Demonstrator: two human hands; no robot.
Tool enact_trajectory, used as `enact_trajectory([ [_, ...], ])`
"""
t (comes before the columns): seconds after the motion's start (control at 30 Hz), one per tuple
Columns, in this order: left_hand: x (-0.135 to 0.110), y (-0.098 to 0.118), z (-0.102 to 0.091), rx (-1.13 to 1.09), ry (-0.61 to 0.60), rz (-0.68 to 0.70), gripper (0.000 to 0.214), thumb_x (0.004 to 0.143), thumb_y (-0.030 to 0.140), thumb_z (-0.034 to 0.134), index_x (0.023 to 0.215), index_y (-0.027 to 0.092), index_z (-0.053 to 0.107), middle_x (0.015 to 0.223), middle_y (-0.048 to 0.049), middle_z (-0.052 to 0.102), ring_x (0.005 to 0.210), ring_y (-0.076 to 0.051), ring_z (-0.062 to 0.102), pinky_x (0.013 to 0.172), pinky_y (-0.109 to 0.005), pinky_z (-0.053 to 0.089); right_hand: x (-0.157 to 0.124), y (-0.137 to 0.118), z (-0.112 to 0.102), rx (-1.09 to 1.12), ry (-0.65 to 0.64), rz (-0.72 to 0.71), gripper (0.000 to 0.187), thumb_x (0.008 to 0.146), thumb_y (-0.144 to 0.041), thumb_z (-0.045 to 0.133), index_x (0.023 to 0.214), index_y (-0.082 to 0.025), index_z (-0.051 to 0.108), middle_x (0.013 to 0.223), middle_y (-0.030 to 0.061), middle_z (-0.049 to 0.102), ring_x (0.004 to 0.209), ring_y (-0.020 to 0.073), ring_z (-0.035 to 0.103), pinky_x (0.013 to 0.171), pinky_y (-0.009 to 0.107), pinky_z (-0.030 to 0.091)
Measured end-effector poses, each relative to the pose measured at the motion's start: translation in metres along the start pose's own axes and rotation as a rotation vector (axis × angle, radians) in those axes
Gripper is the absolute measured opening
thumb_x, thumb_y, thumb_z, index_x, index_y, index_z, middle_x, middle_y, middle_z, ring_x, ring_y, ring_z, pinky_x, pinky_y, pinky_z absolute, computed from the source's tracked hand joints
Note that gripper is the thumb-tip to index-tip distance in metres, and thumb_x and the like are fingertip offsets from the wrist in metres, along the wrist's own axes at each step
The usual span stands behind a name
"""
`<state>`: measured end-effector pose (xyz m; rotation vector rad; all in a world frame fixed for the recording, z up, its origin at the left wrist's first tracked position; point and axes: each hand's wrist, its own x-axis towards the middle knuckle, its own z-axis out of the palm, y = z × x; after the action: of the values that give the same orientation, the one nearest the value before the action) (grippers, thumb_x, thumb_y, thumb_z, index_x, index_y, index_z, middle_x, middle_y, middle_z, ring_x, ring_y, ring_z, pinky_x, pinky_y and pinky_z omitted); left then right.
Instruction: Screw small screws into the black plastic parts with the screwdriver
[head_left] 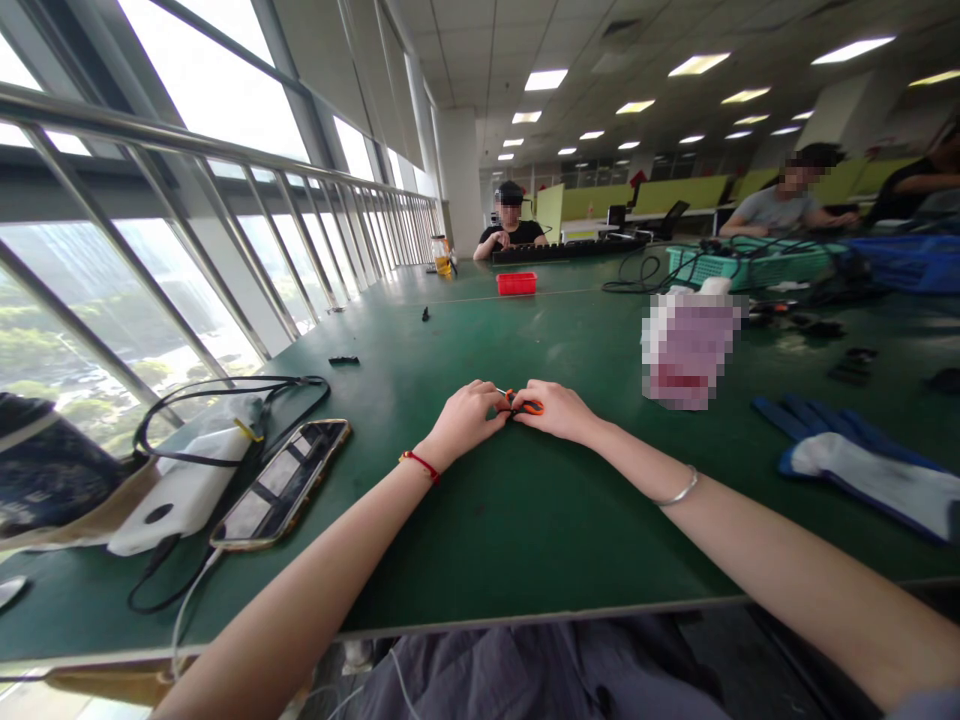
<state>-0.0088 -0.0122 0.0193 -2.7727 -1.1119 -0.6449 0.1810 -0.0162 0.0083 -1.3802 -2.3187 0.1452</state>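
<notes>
Inward from the middle of the worktop's (555,540) near edge, the right hand (553,408) is holding an orange-and-black tool (533,408); the left hand (471,415) is pinching narrowly beside it, on what I cannot tell. Fine two-handed work seems to be calling for steadiness next.

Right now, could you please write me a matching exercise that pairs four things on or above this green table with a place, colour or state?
Things:
1. Orange-and-black tool
2. Phone
3. Glove
4. Small container

Descriptions:
A. Blue and white
B. Has a white cable at its near end
C. Plain red
D. Held in the right hand

Pairs: 1-D, 2-B, 3-A, 4-C
</notes>
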Motion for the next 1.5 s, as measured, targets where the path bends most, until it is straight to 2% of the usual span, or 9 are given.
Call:
enact_trajectory([
  [0.17, 0.002, -0.002, -0.002, 0.114, -0.051, 0.095, 0.019, 0.085, 0.023, 0.053, 0.095, 0.019, 0.068, 0.090, -0.0057, 0.065, 0.086, -0.019, 0.056, 0.080, -0.031, 0.047, 0.000, -0.001, -0.002, -0.006, -0.012, 0.006, 0.016, 0.079, -0.035, 0.058, 0.089, -0.027, 0.067, 0.092, 0.0003, 0.060, 0.083, 0.0157, 0.058, 0.063, 0.023, 0.037],
  [0.4, 0.001, -0.002, -0.002, 0.102, -0.046, 0.077, 0.016, 0.084, 0.023, 0.053, 0.090, 0.018, 0.067, 0.089, -0.0055, 0.064, 0.086, -0.019, 0.055, 0.079, -0.030, 0.047, 0.001, 0.001, 0.000, 0.044, 0.021, 0.024, 0.020, 0.075, -0.034, 0.058, 0.093, -0.027, 0.065, 0.096, 0.0005, 0.062, 0.085, 0.0173, 0.058, 0.065, 0.025, 0.039],
  [0.53, -0.001, 0.000, 0.000, 0.090, -0.035, 0.022, 0.016, 0.083, 0.023, 0.052, 0.088, 0.017, 0.067, 0.086, -0.0043, 0.066, 0.084, -0.019, 0.057, 0.076, -0.030, 0.047, -0.002, -0.005, -0.012, 0.195, 0.189, 0.049, 0.023, 0.074, -0.026, 0.054, 0.096, -0.025, 0.059, 0.098, 0.0001, 0.065, 0.082, 0.0171, 0.060, 0.069, 0.026, 0.042],
  [0.63, -0.002, 0.001, 0.000, 0.079, -0.025, -0.001, 0.016, 0.083, 0.024, 0.052, 0.087, 0.018, 0.067, 0.085, -0.0039, 0.065, 0.083, -0.018, 0.057, 0.074, -0.030, 0.047, -0.008, -0.015, -0.028, 0.299, 0.390, 0.086, 0.017, 0.079, -0.031, 0.050, 0.092, -0.023, 0.056, 0.077, -0.0007, 0.065, 0.067, 0.0152, 0.059, 0.065, 0.026, 0.041],
  [0.73, -0.003, 0.000, 0.001, 0.054, -0.010, -0.004, 0.016, 0.083, 0.025, 0.052, 0.086, 0.018, 0.066, 0.086, -0.0039, 0.065, 0.084, -0.018, 0.057, 0.074, -0.029, 0.048, -0.013, -0.024, -0.043, 0.422, 0.620, 0.114, 0.018, 0.077, -0.037, 0.051, 0.068, -0.021, 0.048, 0.060, -0.0017, 0.057, 0.055, 0.0129, 0.052, 0.056, 0.024, 0.038],
  [0.83, -0.003, 0.000, 0.001, 0.028, -0.005, -0.003, 0.016, 0.084, 0.025, 0.052, 0.085, 0.018, 0.066, 0.086, -0.0038, 0.065, 0.084, -0.018, 0.057, 0.075, -0.029, 0.048, -0.016, -0.028, -0.050, 0.459, 0.718, 0.104, 0.026, 0.077, -0.035, 0.048, 0.056, -0.022, 0.041, 0.052, -0.0021, 0.049, 0.055, 0.0127, 0.047, 0.056, 0.025, 0.038],
  [1.5, -0.003, -0.001, 0.001, 0.016, -0.001, 0.008, 0.016, 0.085, 0.027, 0.053, 0.084, 0.018, 0.066, 0.085, -0.0038, 0.065, 0.083, -0.017, 0.057, 0.073, -0.028, 0.047, -0.015, -0.024, -0.047, 0.438, 0.703, 0.092, 0.026, 0.077, -0.032, 0.049, 0.055, -0.022, 0.040, 0.050, -0.0038, 0.041, 0.052, 0.0115, 0.041, 0.054, 0.024, 0.034],
])
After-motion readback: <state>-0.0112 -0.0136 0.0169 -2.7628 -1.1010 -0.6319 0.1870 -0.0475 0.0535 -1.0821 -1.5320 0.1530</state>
